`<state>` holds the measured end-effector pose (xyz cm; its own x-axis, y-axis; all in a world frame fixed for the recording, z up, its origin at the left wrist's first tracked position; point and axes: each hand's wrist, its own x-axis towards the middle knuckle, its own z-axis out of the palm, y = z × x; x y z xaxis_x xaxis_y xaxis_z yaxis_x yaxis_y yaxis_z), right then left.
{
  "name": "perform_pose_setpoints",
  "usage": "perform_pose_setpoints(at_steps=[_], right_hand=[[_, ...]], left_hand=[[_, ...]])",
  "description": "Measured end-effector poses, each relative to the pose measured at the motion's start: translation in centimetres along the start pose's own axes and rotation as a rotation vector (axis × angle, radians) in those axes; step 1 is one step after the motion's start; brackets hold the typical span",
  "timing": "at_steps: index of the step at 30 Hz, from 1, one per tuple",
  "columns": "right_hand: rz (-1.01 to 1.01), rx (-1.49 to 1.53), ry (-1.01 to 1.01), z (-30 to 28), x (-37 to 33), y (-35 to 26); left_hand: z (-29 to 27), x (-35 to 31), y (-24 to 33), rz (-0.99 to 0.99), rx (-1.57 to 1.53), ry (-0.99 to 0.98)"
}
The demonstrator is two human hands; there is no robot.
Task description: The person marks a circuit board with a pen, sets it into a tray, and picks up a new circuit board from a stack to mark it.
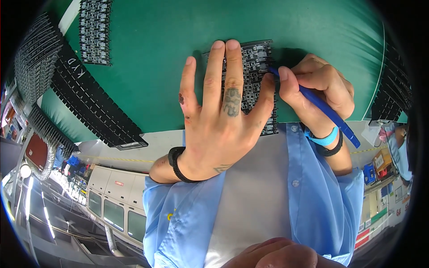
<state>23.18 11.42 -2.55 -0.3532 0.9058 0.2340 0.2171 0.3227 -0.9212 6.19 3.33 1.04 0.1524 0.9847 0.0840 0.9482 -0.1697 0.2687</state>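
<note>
A black panel of small circuit boards (254,62) lies on a green work mat (147,27). My left hand (219,107) rests flat across it with the fingers spread, hiding much of its left and lower parts. My right hand (319,85) is closed around a slim blue pen-like tool (324,105), whose exact kind I cannot make out. The tool's tip is at the panel's right edge, close to my left thumb. Its other end slants down past my right wrist.
Another board panel (94,31) lies at the far left, beside a long black slotted rack (89,98). Many upright panels (38,62) are packed next to it. At the right edge stands another dark rack (393,85). The mat's near edge runs just below the panel.
</note>
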Motion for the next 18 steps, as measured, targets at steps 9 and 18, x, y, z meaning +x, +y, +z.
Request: perform_pose_setpoints(at_steps=[9,18], right_hand=[[-0.014,0.101,0.034,-0.5,-0.3,0.2],[0.004,0.068,-0.034,-1.0,-1.9,-0.8]], left_hand=[[0.2,-0.2,-0.1,0.016,0.016,0.008],[-1.1,-0.1,-1.1,-0.021,-0.004,-0.147]])
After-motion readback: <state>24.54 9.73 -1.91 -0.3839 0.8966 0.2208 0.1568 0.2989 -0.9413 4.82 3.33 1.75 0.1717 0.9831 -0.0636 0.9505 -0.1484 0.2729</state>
